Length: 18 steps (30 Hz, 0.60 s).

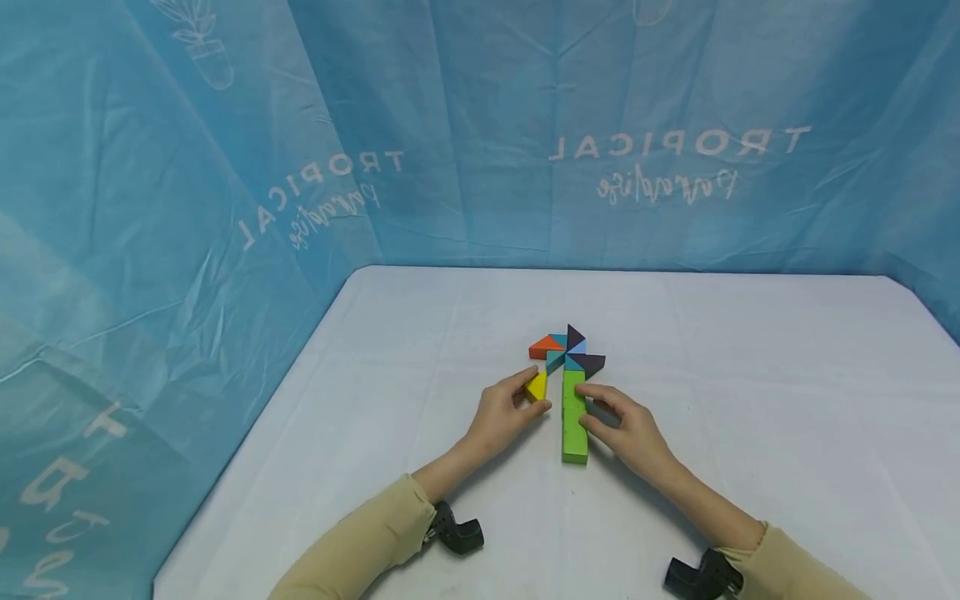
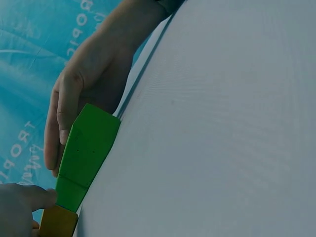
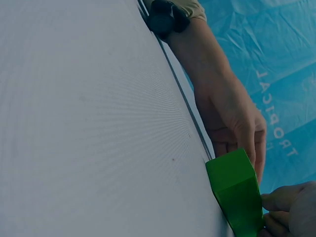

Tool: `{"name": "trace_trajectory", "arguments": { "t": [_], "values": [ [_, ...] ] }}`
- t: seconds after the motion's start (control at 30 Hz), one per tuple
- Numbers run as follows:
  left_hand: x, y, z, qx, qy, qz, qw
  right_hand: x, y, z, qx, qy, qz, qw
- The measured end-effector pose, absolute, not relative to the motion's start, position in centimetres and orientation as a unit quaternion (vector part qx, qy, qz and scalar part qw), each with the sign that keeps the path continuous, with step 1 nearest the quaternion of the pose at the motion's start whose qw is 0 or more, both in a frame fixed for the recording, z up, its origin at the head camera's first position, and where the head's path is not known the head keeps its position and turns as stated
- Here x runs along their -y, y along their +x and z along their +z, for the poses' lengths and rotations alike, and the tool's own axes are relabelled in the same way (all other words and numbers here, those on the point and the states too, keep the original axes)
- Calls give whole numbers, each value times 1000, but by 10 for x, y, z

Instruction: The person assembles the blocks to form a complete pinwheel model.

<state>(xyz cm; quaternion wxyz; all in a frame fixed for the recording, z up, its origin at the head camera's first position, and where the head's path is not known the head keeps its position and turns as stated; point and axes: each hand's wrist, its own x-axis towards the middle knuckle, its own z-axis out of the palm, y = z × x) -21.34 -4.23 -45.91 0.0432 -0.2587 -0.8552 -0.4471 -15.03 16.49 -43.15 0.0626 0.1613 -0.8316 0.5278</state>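
My left hand (image 1: 504, 408) pinches a yellow triangular block (image 1: 537, 386) between thumb and fingertips, just left of a green column. In the left wrist view the yellow block (image 2: 59, 221) overlaps the lower end of the green blocks (image 2: 88, 155). Two green blocks (image 1: 574, 433) lie end to end in a straight line toward me. My right hand (image 1: 630, 429) has its thumb and fingertips against the column's right side. Beyond it, blue, teal, orange and dark triangular blocks form a pinwheel shape, including an orange triangle (image 1: 546, 347) and a dark triangle (image 1: 590, 364).
A white cloth covers the table (image 1: 750, 400). Blue printed curtains (image 1: 480, 125) hang behind it and along the left side. Black wrist cameras (image 1: 459, 532) are strapped over both sleeves.
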Motion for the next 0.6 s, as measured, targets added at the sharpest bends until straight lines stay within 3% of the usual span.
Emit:
{"name": "trace_trajectory", "arguments": {
  "t": [0.23,0.6],
  "values": [
    [35,-213,-458,849,-287,-443,33,-173,-162,-457,829,164,531,65],
    [36,-206,-454,857,-255,-446,20,-173,-163,-458,826,169,534,66]
  ]
}}
